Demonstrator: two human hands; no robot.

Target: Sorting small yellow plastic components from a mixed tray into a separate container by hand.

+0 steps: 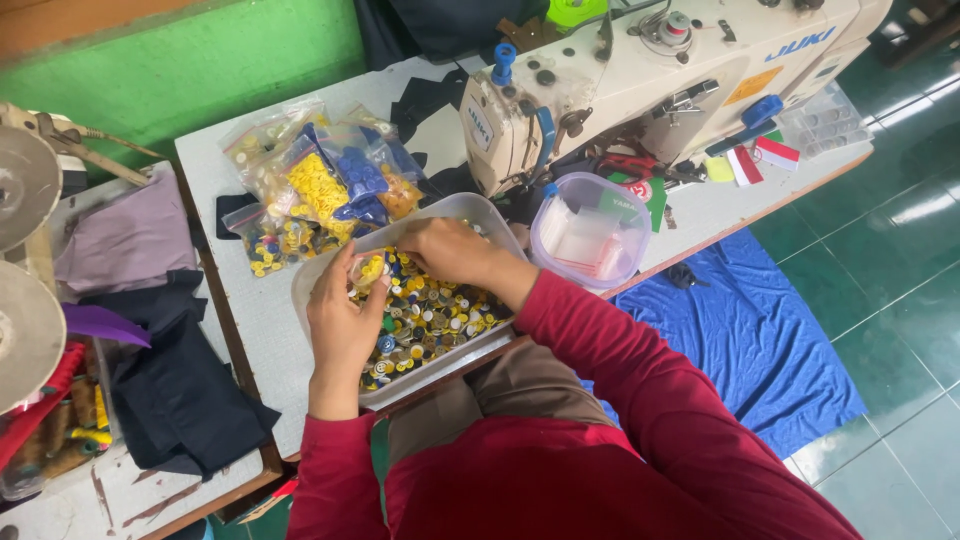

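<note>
Left hand (340, 320) pinching small clear bag (366, 270), right hand (452, 250) curled among mixed coloured buttons (430, 315), clear tub (470, 208)

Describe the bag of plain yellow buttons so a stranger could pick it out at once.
Start at the cream industrial sewing machine and go left across the white table to the heap of clear plastic button bags. The bag of plain yellow buttons lies mid-heap, beside the bag of blue buttons; it alone is filled with one bright yellow colour.
</note>
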